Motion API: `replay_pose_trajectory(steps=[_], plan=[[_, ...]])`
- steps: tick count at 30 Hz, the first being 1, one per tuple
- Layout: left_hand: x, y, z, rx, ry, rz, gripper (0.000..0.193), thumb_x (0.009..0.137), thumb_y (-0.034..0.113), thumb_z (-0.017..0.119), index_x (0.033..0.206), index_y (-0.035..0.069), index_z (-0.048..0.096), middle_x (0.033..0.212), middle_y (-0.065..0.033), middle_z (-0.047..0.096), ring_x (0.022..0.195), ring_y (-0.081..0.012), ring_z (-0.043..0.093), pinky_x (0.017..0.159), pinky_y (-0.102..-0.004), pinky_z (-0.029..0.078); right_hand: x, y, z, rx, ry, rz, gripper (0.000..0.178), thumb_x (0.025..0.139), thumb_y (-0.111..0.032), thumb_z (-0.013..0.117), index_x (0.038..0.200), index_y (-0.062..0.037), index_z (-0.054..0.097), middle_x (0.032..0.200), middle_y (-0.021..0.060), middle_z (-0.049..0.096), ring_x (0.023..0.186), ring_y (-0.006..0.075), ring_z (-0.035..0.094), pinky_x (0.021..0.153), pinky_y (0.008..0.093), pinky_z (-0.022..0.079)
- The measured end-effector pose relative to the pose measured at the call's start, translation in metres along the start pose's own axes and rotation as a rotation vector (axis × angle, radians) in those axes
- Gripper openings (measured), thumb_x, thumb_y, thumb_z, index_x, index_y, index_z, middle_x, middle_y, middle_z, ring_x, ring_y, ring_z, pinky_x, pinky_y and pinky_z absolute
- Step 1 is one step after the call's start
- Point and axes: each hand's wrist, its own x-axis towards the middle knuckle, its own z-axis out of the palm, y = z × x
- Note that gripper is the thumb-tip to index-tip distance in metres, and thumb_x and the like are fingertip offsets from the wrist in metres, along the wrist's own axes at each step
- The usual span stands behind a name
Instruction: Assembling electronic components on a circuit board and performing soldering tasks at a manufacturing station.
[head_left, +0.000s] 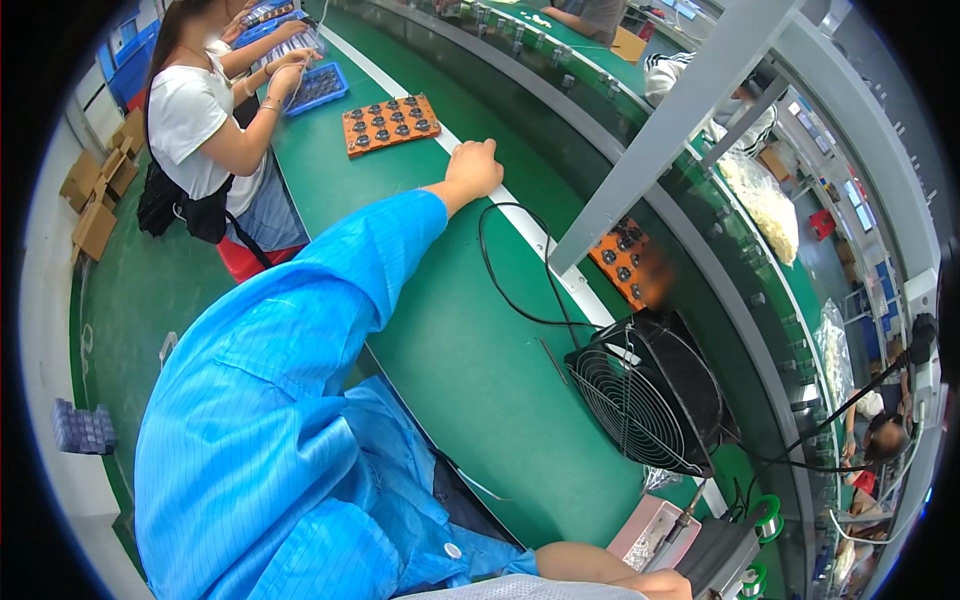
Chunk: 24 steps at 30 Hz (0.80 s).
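My left hand (472, 168), at the end of a blue striped sleeve (270, 400), reaches across the green bench to its white strip (520, 215). Its fingers are curled, and anything inside them is hidden. Just beyond and to the left lies an orange tray (391, 124) with several dark round parts set in rows; the hand is apart from it. My right hand (655, 584) shows at the lower edge, cut off by the frame, with its fingers mostly out of sight. Nearest to it are a pink box (640, 525) and a soldering iron (685, 517).
A black fan (640, 395) with a wire grille stands on the bench, its cable (485, 255) looping leftward. Beyond a grey post (640, 165), another orange tray (622, 262) sits on the conveyor. Solder spools (767, 520) stand lower right. A co-worker (205, 130) handles things above a blue tray (318, 88).
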Motion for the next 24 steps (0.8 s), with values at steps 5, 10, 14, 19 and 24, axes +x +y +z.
replay_pose_trajectory(steps=[5, 10, 14, 19, 24], plan=[[0.0, 0.004, -0.003, 0.0, 0.016, 0.008, 0.024, 0.081, 0.015, 0.054, 0.097, -0.001, 0.061, 0.094, -0.0203, 0.066, 0.099, -0.0348, 0.06, 0.092, -0.0453, 0.044, -0.004, 0.007, 0.002, -0.042, 0.029, -0.129, 0.013, 0.073, -0.003, 0.059, 0.07, 0.0105, 0.058, 0.069, 0.0195, 0.061, 0.058, 0.0296, 0.064, 0.053, 0.0384, 0.054], [0.002, -0.001, -0.002, 0.014, 0.01, 0.004, 0.025, 0.081, 0.015, 0.054, 0.098, -0.001, 0.061, 0.094, -0.0209, 0.066, 0.097, -0.0355, 0.061, 0.091, -0.046, 0.045, -0.002, 0.009, -0.001, -0.012, 0.004, -0.125, 0.013, 0.073, -0.003, 0.06, 0.068, 0.0096, 0.058, 0.067, 0.0184, 0.06, 0.057, 0.0287, 0.064, 0.052, 0.039, 0.054], [0.003, 0.001, 0.0, 0.013, 0.005, 0.006, 0.025, 0.081, 0.016, 0.054, 0.098, -0.002, 0.061, 0.095, -0.0217, 0.066, 0.095, -0.0365, 0.062, 0.089, -0.0463, 0.047, -0.001, 0.008, -0.003, 0.004, 0.003, -0.128, 0.013, 0.074, -0.002, 0.059, 0.066, 0.0093, 0.058, 0.065, 0.0173, 0.059, 0.056, 0.0284, 0.063, 0.051, 0.0395, 0.054], [0.004, -0.002, 0.001, 0.004, 0.011, -0.001, 0.025, 0.082, 0.016, 0.053, 0.097, -0.002, 0.061, 0.095, -0.0219, 0.067, 0.094, -0.0368, 0.063, 0.088, -0.0464, 0.048, 0.0, 0.012, 0.001, 0.039, 0.033, -0.198, 0.014, 0.073, -0.002, 0.06, 0.064, 0.0097, 0.057, 0.062, 0.0171, 0.058, 0.053, 0.0273, 0.063, 0.05, 0.0391, 0.054], [0.0, -0.001, -0.003, 0.012, -0.003, -0.008, 0.025, 0.082, 0.016, 0.053, 0.098, -0.002, 0.061, 0.096, -0.0222, 0.067, 0.095, -0.0363, 0.063, 0.09, -0.046, 0.047, -0.001, 0.012, 0.006, 0.047, 0.081, -0.243, 0.015, 0.071, -0.002, 0.06, 0.062, 0.0091, 0.055, 0.059, 0.017, 0.057, 0.051, 0.0265, 0.062, 0.048, 0.0386, 0.054]])
